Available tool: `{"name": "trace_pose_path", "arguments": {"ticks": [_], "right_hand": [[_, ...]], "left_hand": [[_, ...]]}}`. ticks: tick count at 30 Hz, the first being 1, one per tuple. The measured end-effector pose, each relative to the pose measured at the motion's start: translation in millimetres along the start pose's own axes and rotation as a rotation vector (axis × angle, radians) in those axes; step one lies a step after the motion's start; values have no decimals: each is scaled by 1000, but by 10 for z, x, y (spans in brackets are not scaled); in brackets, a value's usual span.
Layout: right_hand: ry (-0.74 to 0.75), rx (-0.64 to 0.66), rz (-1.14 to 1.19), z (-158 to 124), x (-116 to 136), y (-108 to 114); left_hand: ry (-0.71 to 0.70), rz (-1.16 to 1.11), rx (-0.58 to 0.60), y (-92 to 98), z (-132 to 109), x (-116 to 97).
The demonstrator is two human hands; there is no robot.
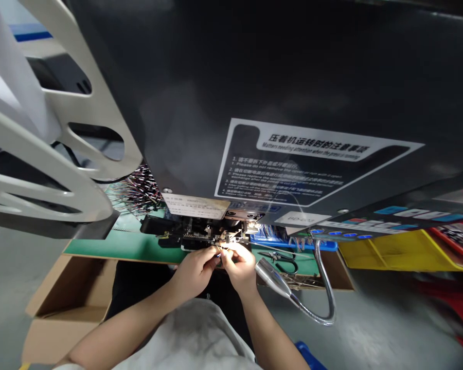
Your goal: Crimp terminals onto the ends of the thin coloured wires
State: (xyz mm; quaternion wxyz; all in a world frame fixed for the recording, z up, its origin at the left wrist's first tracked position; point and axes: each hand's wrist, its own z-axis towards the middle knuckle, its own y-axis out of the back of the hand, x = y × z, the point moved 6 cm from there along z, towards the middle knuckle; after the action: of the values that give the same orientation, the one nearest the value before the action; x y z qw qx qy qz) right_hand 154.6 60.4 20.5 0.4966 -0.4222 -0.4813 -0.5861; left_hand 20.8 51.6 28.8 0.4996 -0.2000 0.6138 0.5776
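My left hand (196,271) and my right hand (239,268) come together in front of the crimping press (193,92), under bright light. Thumb and forefinger of each hand are pinched close to the other's, at what looks like a thin wire (218,251); its ends are too small to make out. Just beyond my fingertips is the metal crimping applicator (206,237) at the foot of the press. A gooseneck lamp (274,280) points at this spot from the right of my right hand.
On the green bench top (111,246), dark-handled pliers (285,262) lie right of my hands. A wire bundle (139,192) sits at the left, and a blue tray (299,241) with wires at the right. A cardboard box (73,288) and yellow bin (401,251) flank the bench.
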Motion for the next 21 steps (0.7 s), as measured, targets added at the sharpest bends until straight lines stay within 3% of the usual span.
{"name": "trace_pose_path", "arguments": {"ticks": [13, 21], "right_hand": [[12, 14, -41, -1, 64, 3], [86, -50, -112, 6, 84, 42]], "left_hand": [[-5, -19, 33, 21, 2, -8], [12, -11, 46, 16, 7, -10]]}}
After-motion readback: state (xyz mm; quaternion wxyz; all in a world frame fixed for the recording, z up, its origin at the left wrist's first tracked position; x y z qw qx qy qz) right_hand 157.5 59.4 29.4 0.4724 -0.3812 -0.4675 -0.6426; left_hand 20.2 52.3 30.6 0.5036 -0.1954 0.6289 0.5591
